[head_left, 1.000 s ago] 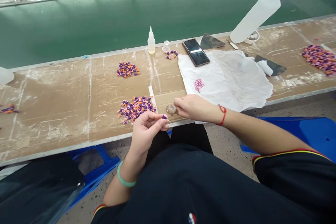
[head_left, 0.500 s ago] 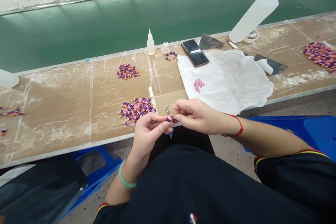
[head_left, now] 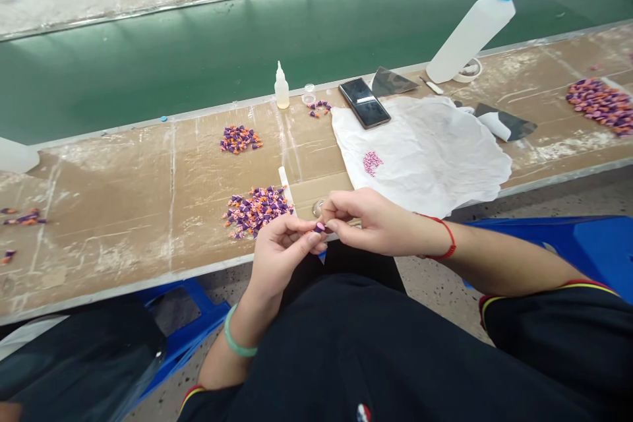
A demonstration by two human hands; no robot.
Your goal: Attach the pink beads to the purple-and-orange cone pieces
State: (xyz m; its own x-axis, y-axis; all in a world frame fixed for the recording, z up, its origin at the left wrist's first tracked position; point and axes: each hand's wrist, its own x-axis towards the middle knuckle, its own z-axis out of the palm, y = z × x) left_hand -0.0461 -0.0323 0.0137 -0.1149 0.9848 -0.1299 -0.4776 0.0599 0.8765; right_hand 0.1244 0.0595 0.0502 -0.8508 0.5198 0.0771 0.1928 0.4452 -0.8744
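L hand (head_left: 279, 254): fingers together, pinching glossy purple bit (head_left: 320, 227) | R hand (head_left: 376, 223): fingers clamped on same bit, over table edge (head_left: 198, 266) | 1 round clear piece (head_left: 318, 208) just past R | 1 heap purple-orange cones (head_left: 257, 211) near L | 1 pink bead heap (head_left: 372, 162) on crinkled white sheet (head_left: 435, 158)

Bench (head_left: 123, 231) runs L–R across frame. Back edge, upper ctr: sm. bottle (head_left: 281, 88), phone (head_left: 364, 104) to its R; lg. squeeze bottle (head_left: 469, 33) upper R. Crumpled sheet (head_left: 420, 158) below phone, bead pile (head_left: 372, 162) on it. L of sheet: rear heap (head_left: 240, 139), front heap (head_left: 257, 211). Far R: third heap (head_left: 600, 105).
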